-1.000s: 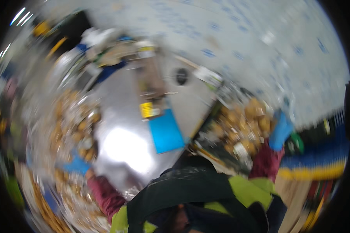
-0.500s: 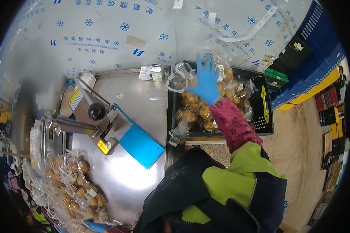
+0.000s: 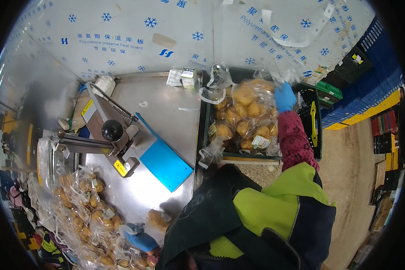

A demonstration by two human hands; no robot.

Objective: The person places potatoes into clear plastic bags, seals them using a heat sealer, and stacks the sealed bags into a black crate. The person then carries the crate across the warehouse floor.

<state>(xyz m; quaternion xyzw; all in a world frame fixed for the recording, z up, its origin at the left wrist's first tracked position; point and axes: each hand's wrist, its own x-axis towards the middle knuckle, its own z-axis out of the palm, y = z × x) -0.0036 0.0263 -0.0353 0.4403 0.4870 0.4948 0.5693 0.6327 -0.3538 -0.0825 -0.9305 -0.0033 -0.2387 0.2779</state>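
Note:
My right hand (image 3: pixel 284 98), in a blue glove, grips the clear plastic of a potato bag (image 3: pixel 252 108) in the dark green crate (image 3: pixel 316 139) at centre right, among other bagged potatoes. My left hand (image 3: pixel 139 237), also gloved, is low on the steel table (image 3: pixel 166 99), closed on clear plastic at the edge of a heap of bagged potatoes (image 3: pixel 90 211). A blurred single bag (image 3: pixel 159 219) lies just beside it. Left of the crate is a bag-sealing machine (image 3: pixel 112 130) with a black knob and a flat blue plate (image 3: pixel 165 165).
A panelled wall (image 3: pixel 112 31) rises behind the table. Small boxes (image 3: pixel 188 78) stand by the crate. Stacked blue and yellow crates (image 3: pixel 360 108) line the right, beside the floor (image 3: pixel 346 171). Shelving and clutter (image 3: pixel 20 193) fill the far left.
My right hand has shifted right and gone from spread fingers to gripping plastic at the crate's right part. My left hand has moved rightward and up, with a bag appearing beside it.

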